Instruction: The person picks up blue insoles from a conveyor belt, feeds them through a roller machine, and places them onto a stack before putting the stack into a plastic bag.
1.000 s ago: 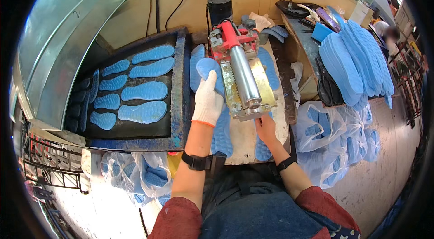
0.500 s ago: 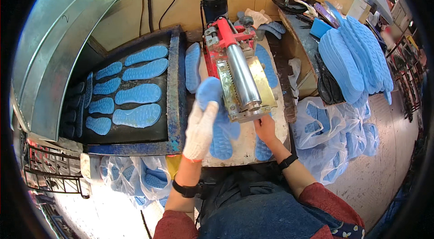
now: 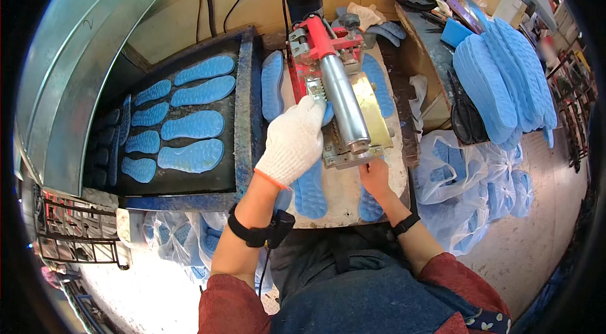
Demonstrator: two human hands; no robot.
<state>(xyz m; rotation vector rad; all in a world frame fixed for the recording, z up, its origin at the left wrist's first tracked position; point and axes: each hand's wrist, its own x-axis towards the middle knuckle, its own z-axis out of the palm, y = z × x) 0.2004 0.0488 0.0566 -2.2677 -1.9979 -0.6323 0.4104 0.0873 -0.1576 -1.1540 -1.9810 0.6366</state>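
Observation:
My left hand (image 3: pixel 293 141), in a white knitted glove, is closed on a blue shoe sole (image 3: pixel 328 113) at the left side of a roller machine (image 3: pixel 341 103). Most of that sole is hidden behind the glove; only a blue edge shows beside the steel roller. My bare right hand (image 3: pixel 377 181) is just below the machine's front end, fingers curled in and partly covered by it. What they hold, if anything, cannot be seen. One blue sole (image 3: pixel 371 205) lies under that hand, and another sole (image 3: pixel 309 192) lies on the board below the glove.
A dark tray (image 3: pixel 243 163) on the left holds several blue soles in rows. Stacked soles (image 3: pixel 486 84) lie on a side bench (image 3: pixel 420 37) to the right, near black sandals. Plastic bags of soles (image 3: pixel 451 195) stand on the floor. A metal hood (image 3: pixel 82 50) overhangs the tray.
My left hand has brought the blue sole up and right, from in front of the machine to against its roller's left side. My right hand stays below the front end.

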